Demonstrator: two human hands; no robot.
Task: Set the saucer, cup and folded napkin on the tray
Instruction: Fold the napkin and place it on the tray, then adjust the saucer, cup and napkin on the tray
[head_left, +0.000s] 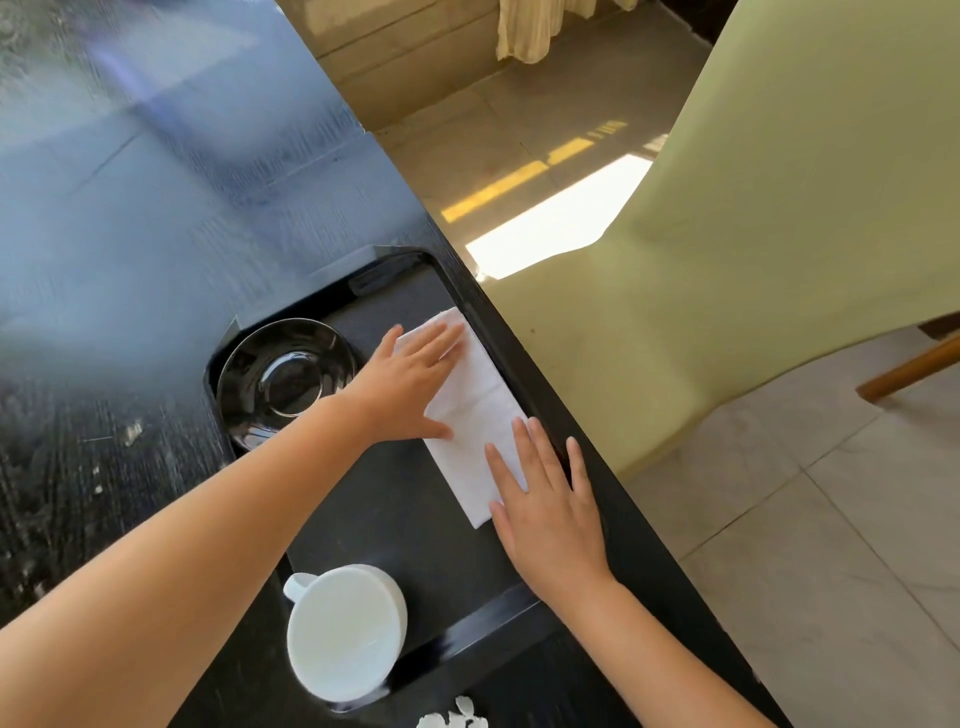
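Note:
A black tray (395, 525) lies on the dark table along its right edge. A folded white napkin (478, 410) rests in the tray by its right rim. My left hand (410, 384) lies flat on the napkin's far end, fingers spread. My right hand (545, 509) presses flat on its near end, fingers partly over the tray rim. A glossy black saucer (283, 382) sits at the tray's far left corner. A white cup (345, 631) stands at the tray's near end, handle pointing left.
The dark table (130, 234) stretches left and far, with white specks on its surface. A pale yellow chair (779, 234) stands close to the table's right edge over a tiled floor. Small white scraps (457, 717) lie at the bottom edge.

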